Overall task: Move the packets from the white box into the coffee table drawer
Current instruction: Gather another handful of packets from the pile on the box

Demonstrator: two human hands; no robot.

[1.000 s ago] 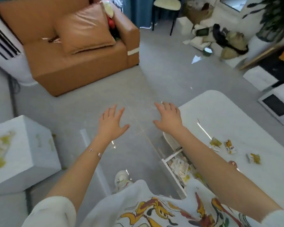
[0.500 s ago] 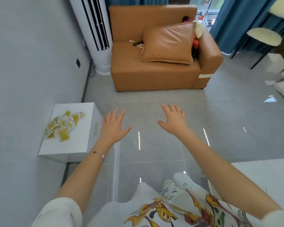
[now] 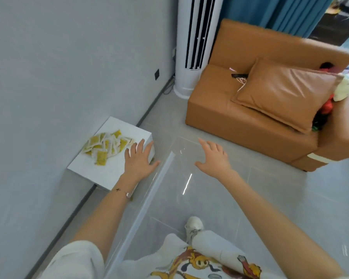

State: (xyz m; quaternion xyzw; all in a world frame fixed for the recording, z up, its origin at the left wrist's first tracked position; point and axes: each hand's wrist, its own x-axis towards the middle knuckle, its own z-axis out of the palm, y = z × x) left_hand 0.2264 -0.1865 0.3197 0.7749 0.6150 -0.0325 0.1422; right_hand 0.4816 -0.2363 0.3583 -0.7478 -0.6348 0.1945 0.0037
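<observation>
Beside the grey wall, atop the white box (image 3: 101, 174): a loose heap of yellow-and-white packets (image 3: 105, 146), lying toward the far left of the top. Just beside the heap, over the box's near right corner, the left hand (image 3: 138, 161), fingers (image 3: 140, 146) spread and released, holding nothing; unclear whether touching the top. Out over the grey floor tiles (image 3: 270, 198), apart from the box, the right hand (image 3: 215, 158), likewise splayed and empty. Behind, a tan sofa (image 3: 240, 121) with matching cushion (image 3: 286, 91), next to a white tower air conditioner (image 3: 195, 47).
</observation>
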